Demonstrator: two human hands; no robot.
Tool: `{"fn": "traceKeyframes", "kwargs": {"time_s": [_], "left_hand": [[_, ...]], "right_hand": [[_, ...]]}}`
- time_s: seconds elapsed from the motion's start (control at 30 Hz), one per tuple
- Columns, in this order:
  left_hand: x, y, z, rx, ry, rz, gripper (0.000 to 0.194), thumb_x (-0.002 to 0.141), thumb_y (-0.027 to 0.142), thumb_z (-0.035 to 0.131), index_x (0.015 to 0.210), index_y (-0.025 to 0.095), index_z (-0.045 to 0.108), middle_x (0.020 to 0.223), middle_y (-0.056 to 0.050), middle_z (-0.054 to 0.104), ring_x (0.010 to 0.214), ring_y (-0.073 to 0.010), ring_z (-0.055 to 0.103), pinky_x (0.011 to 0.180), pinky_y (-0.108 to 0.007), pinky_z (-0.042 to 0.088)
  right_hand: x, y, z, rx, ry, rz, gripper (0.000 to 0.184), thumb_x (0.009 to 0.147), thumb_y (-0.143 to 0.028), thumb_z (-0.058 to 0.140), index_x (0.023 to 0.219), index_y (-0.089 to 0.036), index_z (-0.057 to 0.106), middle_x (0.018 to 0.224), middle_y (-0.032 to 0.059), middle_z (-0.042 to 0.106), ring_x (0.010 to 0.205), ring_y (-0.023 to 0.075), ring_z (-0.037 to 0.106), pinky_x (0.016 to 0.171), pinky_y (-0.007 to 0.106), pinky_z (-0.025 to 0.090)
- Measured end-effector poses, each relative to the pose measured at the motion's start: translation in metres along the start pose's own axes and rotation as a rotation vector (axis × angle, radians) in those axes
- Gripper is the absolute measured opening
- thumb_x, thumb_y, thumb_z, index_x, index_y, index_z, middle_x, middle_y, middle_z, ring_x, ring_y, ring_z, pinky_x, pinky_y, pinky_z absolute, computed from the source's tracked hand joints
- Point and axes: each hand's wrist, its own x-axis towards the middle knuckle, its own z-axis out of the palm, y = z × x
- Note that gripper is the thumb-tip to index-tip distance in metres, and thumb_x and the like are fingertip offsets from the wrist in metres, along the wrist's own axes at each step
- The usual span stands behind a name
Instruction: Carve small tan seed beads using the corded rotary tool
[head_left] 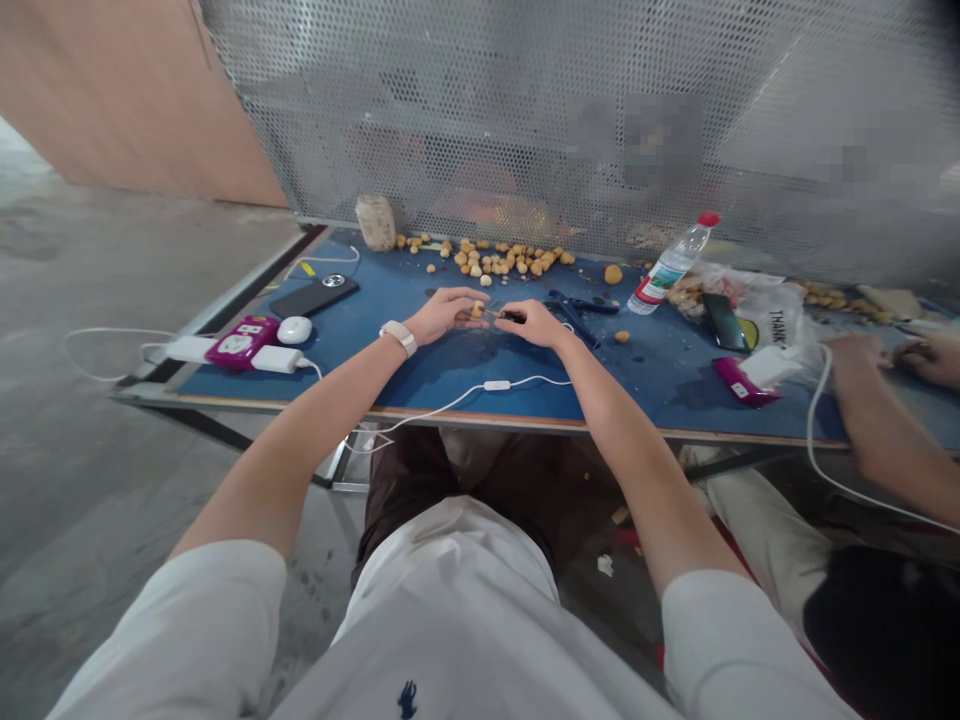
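Looking through the head camera, I take the two hands as the middle of my clock face. My left hand [450, 314] has its fingertips pinched on a small tan round piece [478, 309], just left of the dial's centre and above the blue tabletop [442, 375]. My right hand [531, 322] is curled around the dark handle of a thin tool [511, 316], whose shaft points at nine o'clock toward that piece; I cannot tell whether the tip has entered it. At twelve I have a scattered heap of similar pieces [536, 260], and at ten a cloudy jar [376, 222]. Dark blue pliers [585, 303] lie at three, just beside my right hand; farther out, between two and three, a red-capped bottle [670, 270] stands tilted in my view. Out at nine I see a black phone [311, 296], a white rounded case [295, 330] and a magenta block [241, 342]. A white cable [457, 400] runs across six. Well apart, between three and four, another person's forearm [874, 420] rests at the table.
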Motion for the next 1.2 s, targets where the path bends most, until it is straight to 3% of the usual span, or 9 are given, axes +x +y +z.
{"fn": "traceKeyframes", "kwargs": {"time_s": [0.13, 0.47, 1.2], "left_hand": [[-0.0022, 0.0024, 0.0035, 0.004, 0.007, 0.0, 0.022, 0.115, 0.003, 0.068, 0.113, 0.016, 0.087, 0.105, -0.009, 0.094, 0.088, -0.0209, 0.095, 0.114, -0.045, 0.079], [-0.0008, 0.0008, 0.0028, -0.016, 0.006, -0.009, 0.017, 0.106, 0.002, 0.076, 0.111, 0.015, 0.086, 0.111, -0.01, 0.095, 0.094, -0.0205, 0.096, 0.108, -0.036, 0.078], [-0.0008, 0.0011, 0.002, -0.017, -0.014, -0.019, 0.02, 0.099, -0.002, 0.073, 0.103, 0.014, 0.083, 0.108, -0.01, 0.093, 0.093, -0.0208, 0.095, 0.109, -0.038, 0.078]], "right_hand": [[0.0006, 0.0037, 0.001, 0.012, 0.009, -0.006, 0.064, 0.106, -0.086, 0.076, 0.097, -0.023, 0.079, 0.082, 0.0005, 0.064, 0.08, 0.0221, 0.053, 0.081, 0.04, 0.038], [0.0006, 0.0033, 0.0012, -0.006, 0.0, -0.004, 0.063, 0.107, -0.084, 0.078, 0.099, -0.022, 0.08, 0.081, 0.0001, 0.063, 0.081, 0.0216, 0.052, 0.081, 0.04, 0.036], [0.0004, 0.0012, 0.0012, -0.039, 0.0, 0.001, 0.066, 0.107, -0.087, 0.076, 0.098, -0.021, 0.081, 0.082, 0.0016, 0.066, 0.082, 0.0228, 0.055, 0.082, 0.04, 0.037]]}}
